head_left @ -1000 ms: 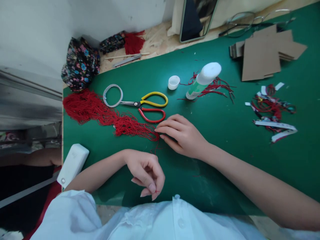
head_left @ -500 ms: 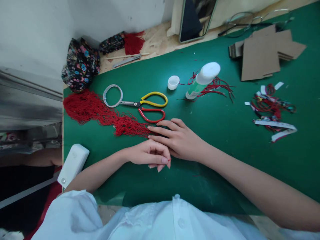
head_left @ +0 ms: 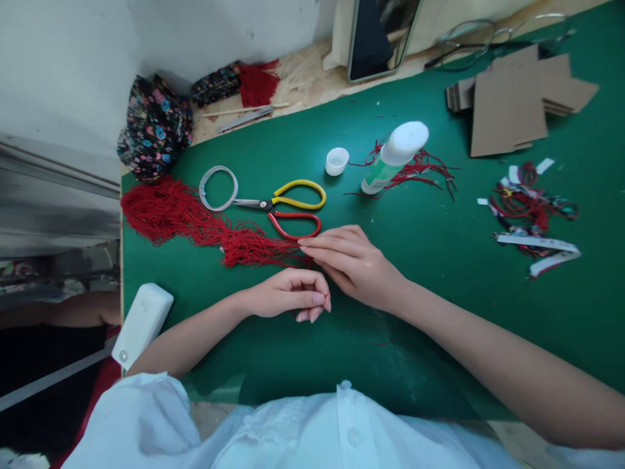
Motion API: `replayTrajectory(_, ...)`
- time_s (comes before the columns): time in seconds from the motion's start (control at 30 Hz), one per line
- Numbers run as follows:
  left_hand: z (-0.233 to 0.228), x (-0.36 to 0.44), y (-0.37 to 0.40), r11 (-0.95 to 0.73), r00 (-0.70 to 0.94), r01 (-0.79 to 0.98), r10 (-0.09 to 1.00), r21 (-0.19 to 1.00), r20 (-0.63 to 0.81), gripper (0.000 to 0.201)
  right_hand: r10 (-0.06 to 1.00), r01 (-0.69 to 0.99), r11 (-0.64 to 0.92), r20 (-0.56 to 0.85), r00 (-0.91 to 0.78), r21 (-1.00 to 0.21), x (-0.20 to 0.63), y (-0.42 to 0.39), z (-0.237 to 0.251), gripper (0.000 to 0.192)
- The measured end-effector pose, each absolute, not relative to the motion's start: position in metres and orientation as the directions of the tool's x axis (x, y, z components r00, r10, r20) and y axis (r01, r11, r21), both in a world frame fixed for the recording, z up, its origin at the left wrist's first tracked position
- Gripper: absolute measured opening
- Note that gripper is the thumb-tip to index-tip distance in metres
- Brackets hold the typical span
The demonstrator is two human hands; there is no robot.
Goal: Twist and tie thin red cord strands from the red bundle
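A long bundle of red threads [head_left: 249, 246] lies across the green mat, its loose ends reaching toward my hands. My right hand [head_left: 356, 260] has its fingers drawn together in a pinch at those ends, beside the red scissor handle. Just below and left of it, my left hand [head_left: 293, 293] is closed, thumb against index finger, with a tiny bit of red thread at the fingertips. Most of what lies between the fingers is hidden. Scissors [head_left: 288, 203] with one yellow and one red handle rest above the threads, their blades touching a tape ring [head_left: 218, 189].
A glue bottle [head_left: 393, 159] stands beyond my right hand, near a white cap [head_left: 336, 161] and red cords [head_left: 430, 172]. Cardboard pieces [head_left: 510, 111], tangled cords with labels [head_left: 534, 215], a floral cloth bundle [head_left: 159, 127], a white power bank [head_left: 143, 324] and a phone [head_left: 383, 39] surround the area.
My right hand has lifted slightly and its spread fingers have come together at the thread ends. My left hand has shifted slightly up and away from it, still pinched.
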State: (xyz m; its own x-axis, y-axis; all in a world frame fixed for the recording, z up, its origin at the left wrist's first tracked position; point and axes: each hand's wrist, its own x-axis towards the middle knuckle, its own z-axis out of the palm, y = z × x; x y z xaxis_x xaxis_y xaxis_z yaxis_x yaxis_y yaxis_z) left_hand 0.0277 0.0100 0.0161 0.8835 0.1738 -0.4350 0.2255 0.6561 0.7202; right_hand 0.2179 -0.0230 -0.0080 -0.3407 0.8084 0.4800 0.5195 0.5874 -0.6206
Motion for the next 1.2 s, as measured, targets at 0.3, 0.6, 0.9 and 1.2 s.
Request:
replayTrajectory(0.3,0.008,0.028,0.006,0.775,0.871,-0.092,0.367,0.625,-0.326,0.019,0.948,0.25,0.299,0.318,0.036,-0.921,0.218,-0.021,0.007,0.011)
replayTrajectory(0.6,0.012,0.03,0.008,0.705,0.804,-0.275,0.542,0.654,-0.245,0.012,0.975,0.096,0.215,0.219,0.043,-0.972,0.218,-0.022,0.006,0.006)
replayTrajectory(0.9,0.013,0.033,0.008,0.585,0.679,-0.252,0.674,0.771,-0.29,0.026,0.881,0.221,0.474,0.453,-0.138,-0.852,0.22,-0.023,0.006,0.017)
replayTrajectory(1.2,0.015,0.035,0.01,0.61,0.642,-0.296,0.697,0.735,-0.32,0.019,0.844,0.321,0.534,0.472,-0.254,-0.782,0.219,-0.027,0.0,0.013)
